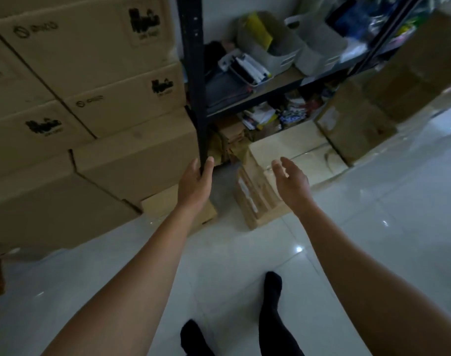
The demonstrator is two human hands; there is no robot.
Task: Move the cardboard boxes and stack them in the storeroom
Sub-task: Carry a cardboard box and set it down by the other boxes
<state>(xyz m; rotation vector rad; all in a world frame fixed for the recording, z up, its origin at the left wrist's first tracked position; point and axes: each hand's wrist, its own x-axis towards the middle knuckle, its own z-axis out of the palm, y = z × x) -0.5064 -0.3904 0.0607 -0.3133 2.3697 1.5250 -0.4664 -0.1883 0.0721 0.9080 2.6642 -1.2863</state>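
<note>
A tall stack of brown cardboard boxes [91, 104] with black printed logos fills the left side, reaching the floor. My left hand [196, 183] grips the black upright post of the shelf [193, 80] beside that stack, thumb and fingers wrapped around it. My right hand [291, 181] hovers with relaxed fingers over a light cardboard box [296, 150] lying on the floor under the shelf. It holds nothing. A small flat box [168, 201] sits on the floor below my left hand.
The black metal shelf holds grey bins [270, 47] and loose clutter on its boards. More brown boxes [399, 93] stand at the right. White glossy floor tiles [373, 240] stretch in front. My legs in black socks [270, 304] stand at the bottom.
</note>
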